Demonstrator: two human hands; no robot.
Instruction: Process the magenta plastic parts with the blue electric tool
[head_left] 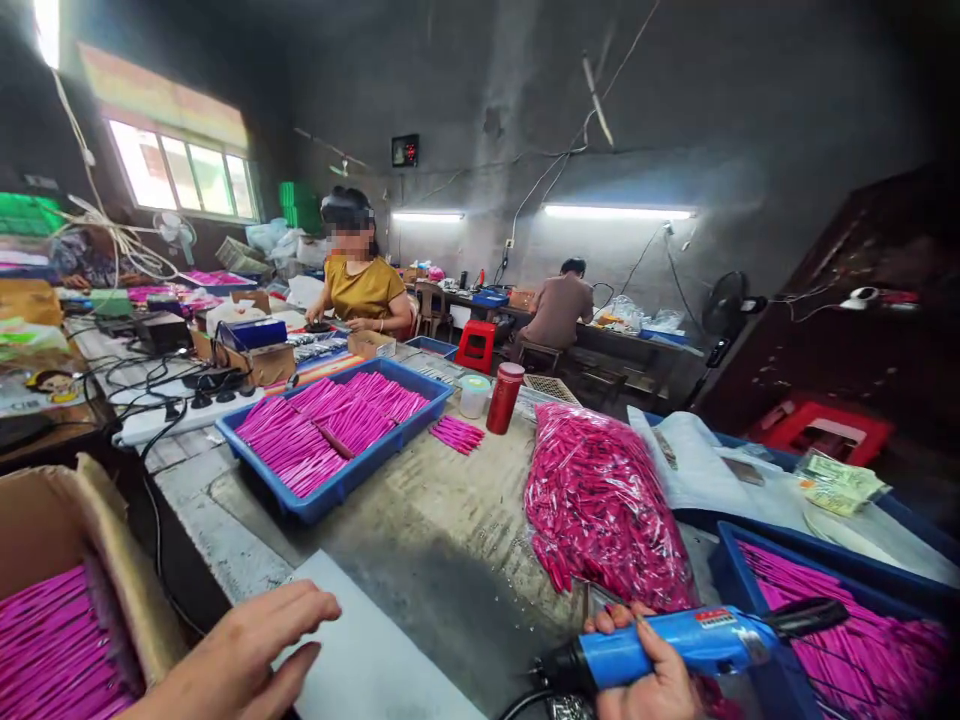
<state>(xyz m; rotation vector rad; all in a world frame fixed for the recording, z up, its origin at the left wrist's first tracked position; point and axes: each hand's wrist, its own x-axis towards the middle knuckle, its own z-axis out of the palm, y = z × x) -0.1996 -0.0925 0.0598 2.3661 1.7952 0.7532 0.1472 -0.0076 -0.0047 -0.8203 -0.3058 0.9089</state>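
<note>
My right hand (649, 675) is wrapped round a blue power tool (690, 645) with a black nose that points right over a blue tray (724, 570) of pink sticks. My left hand (255, 650) lies flat with fingers stretched out on a grey sheet (375, 650) at the bench's near edge, holding nothing. A clear bag of pink caps (600, 500) lies just beyond the tool. A cardboard box (82, 530) with pink sticks stands to the left of my left hand.
A blue tray (337, 490) full of pink sticks sits mid-bench, with a loose pink bundle (457, 433), a white cup (474, 396) and a red bottle (505, 398) behind it. Two people (364, 290) (559, 310) sit at benches further back. Cables and a power strip (187, 405) lie left.
</note>
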